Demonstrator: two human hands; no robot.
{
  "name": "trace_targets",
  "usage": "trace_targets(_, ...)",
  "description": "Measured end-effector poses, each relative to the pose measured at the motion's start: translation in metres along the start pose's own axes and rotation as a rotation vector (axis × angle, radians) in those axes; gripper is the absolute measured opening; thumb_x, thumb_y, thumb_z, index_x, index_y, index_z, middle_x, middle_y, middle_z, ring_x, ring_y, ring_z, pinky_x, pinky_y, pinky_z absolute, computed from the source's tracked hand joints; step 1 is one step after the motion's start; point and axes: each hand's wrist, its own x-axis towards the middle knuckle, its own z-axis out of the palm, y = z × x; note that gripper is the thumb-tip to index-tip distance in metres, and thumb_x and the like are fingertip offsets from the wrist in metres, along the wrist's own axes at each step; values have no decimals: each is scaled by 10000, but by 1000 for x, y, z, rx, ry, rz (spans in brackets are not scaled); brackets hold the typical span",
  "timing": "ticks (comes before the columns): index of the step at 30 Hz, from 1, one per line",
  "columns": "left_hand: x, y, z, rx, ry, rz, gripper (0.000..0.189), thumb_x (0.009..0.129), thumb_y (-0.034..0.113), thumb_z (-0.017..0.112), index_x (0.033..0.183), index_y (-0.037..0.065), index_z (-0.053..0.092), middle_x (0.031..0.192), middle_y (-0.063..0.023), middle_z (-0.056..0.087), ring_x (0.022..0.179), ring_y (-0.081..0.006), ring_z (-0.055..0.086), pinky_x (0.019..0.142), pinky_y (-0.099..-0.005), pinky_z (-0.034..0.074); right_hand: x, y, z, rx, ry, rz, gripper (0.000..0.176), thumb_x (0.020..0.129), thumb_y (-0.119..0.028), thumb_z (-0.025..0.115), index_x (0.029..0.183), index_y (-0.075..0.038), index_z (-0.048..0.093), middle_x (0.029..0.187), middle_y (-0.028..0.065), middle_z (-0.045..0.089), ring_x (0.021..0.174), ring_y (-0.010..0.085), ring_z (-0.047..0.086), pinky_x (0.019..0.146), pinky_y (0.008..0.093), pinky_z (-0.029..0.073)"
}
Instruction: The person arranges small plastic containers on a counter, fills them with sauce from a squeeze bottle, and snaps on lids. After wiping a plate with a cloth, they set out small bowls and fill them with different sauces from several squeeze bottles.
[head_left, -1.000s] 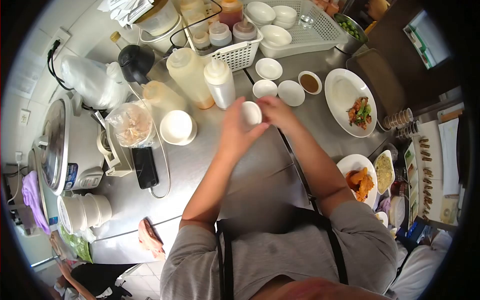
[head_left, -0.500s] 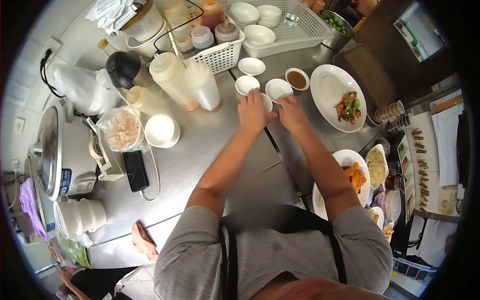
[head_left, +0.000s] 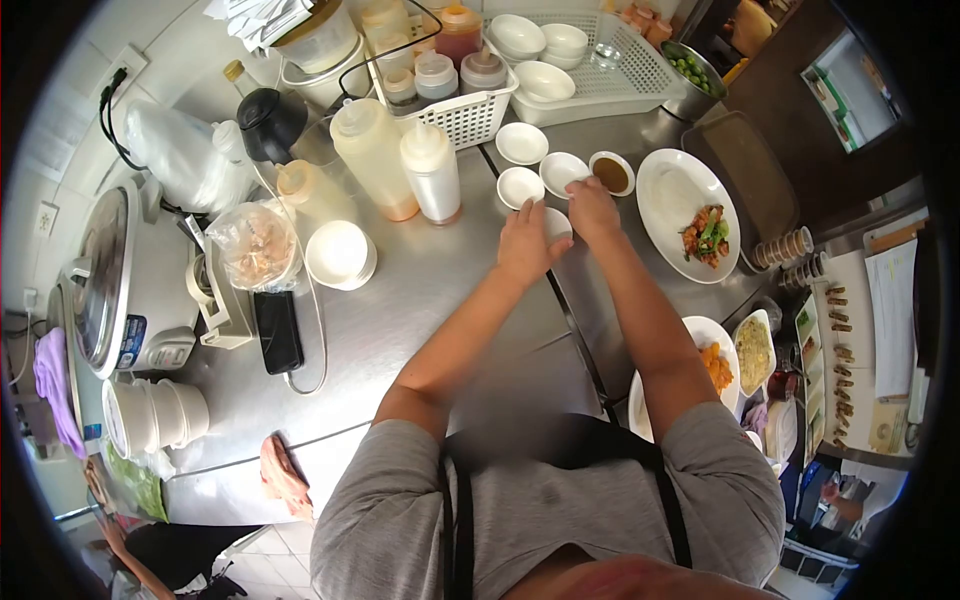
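My left hand (head_left: 530, 243) has its fingers and thumb around a small white bowl (head_left: 557, 226), partly hidden by that hand. The fingertips of my right hand (head_left: 595, 212) are on the near rim of another small white bowl (head_left: 563, 173). Two more white bowls stand close by, one (head_left: 521, 187) just beyond my left fingertips and another (head_left: 522, 143) farther back. To the right of these is a bowl of brown sauce (head_left: 611, 174). A large oval plate (head_left: 665, 190) with meat and greens (head_left: 706, 237) lies beyond my right hand.
Squeeze bottles (head_left: 430, 175) and a stack of white bowls (head_left: 341, 255) stand to the left. A basket of sauce containers (head_left: 465, 120) and a rack of bowls (head_left: 630, 90) line the back. A phone (head_left: 278, 332) lies left; plated food (head_left: 716, 368) sits beside my right forearm.
My right hand has shifted its bowl slightly away from me, closer to the other bowls. My left hand stays around the nearest bowl. The whole view has shifted a little.
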Motion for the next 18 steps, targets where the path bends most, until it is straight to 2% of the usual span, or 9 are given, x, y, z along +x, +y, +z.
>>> trace_targets(3,2,-1,-1,-29,51,4,648,682,316,661,1158,-41,405,1174,-213,450,1004,-367,458,857,-408,378,-14,-31,-33,-50,137,-29,362,754,-232,560,1092,-108,521,1102,123,483,1058,283,453,881,356,389)
trace_targets(5,0,-3,-4,-21,99,8,583,688,277,653,1138,-16,427,1134,-200,475,984,-357,465,830,-413,382,-10,-48,-35,390,238,-277,549,669,-273,667,1145,-85,469,1121,127,472,1068,285,447,874,369,392)
trace_targets(7,-5,-10,-9,14,156,25,520,686,236,649,1114,16,451,1082,-185,504,964,-342,472,802,-412,384,-5,-79,-27,732,204,-493,727,592,-258,735,1198,-53,391,1168,149,424,1080,298,433,864,389,395)
trace_targets(10,-21,-31,-29,-224,219,123,383,677,144,623,1018,25,494,1017,-168,514,906,-339,475,776,-413,378,-9,-125,-24,890,178,-507,847,548,-226,767,1236,-31,315,1201,179,369,1097,317,414,867,400,390)
trace_targets(12,-42,-35,-63,-304,409,38,310,674,95,598,956,11,503,1030,-169,489,905,-333,460,783,-412,364,-9,-141,-21,940,228,-501,884,547,-228,767,1249,-24,271,1206,188,351,1095,333,412,877,399,385)
trace_targets(14,-34,-27,-124,-108,763,11,332,691,103,616,973,9,469,908,-116,492,872,-258,470,722,-340,379,-8,-154,-14,960,276,-493,865,578,-214,743,1255,-12,244,1213,199,352,1106,347,403,900,399,368)
trace_targets(16,-11,-20,-182,99,912,-12,406,714,140,627,1043,-14,446,953,-146,493,901,-275,475,787,-346,378,-8,-163,-4,889,197,-426,845,596,-202,729,1256,-14,236,1220,208,357,1113,349,399,909,393,358)
trace_targets(18,19,-32,-212,143,890,49,530,672,169,662,1103,-36,432,1037,-182,473,990,-343,439,872,-414,337,-2,-167,-3,871,176,-377,805,629,-192,704,1258,-10,235,1232,223,365,1128,352,388,931,377,337)
